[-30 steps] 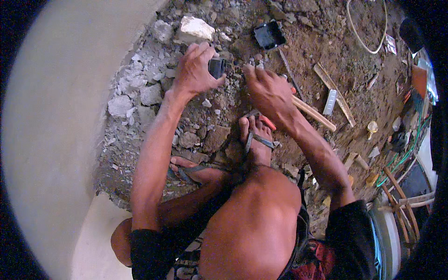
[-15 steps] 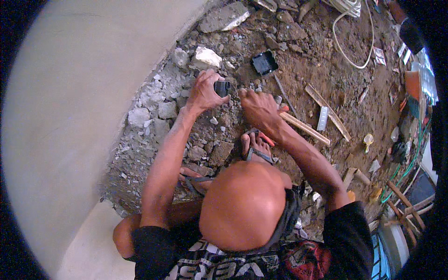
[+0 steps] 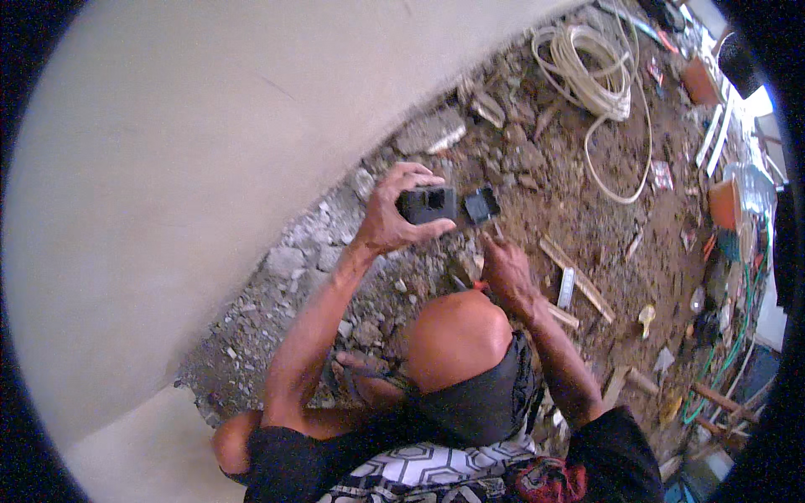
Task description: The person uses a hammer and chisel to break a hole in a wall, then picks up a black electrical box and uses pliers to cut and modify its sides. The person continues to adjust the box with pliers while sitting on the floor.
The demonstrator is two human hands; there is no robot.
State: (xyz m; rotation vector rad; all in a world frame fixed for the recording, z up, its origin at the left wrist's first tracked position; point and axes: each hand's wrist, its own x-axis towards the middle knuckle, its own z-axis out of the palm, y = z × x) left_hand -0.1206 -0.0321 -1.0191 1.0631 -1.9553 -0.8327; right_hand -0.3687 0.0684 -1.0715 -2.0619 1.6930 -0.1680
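My left hand (image 3: pixel 384 211) grips a small black plastic box (image 3: pixel 416 206) between its thumb and fingers. The box is held up off the ground, and a square dark opening shows in its face. Just right of it, a second black box (image 3: pixel 481 204), open and shallow, lies on the dirt. My right hand (image 3: pixel 508 270) is below that second box, its fingers curled together; whatever they hold is too small to make out. A red-handled tool (image 3: pixel 479 286) shows partly beside my right hand, near my knee.
A smooth pale wall (image 3: pixel 210 142) runs along the left, with broken rubble (image 3: pixel 287 261) at its foot. Wooden strips (image 3: pixel 591 289) and a pale slotted piece (image 3: pixel 566 287) lie on the right. Farther off are a coil of pale cable (image 3: pixel 591 80) and an orange container (image 3: pixel 723 205).
My left hand has lifted the black box and turned it so its square opening shows. My right hand has drawn back toward me from beside it. The whole view has shifted.
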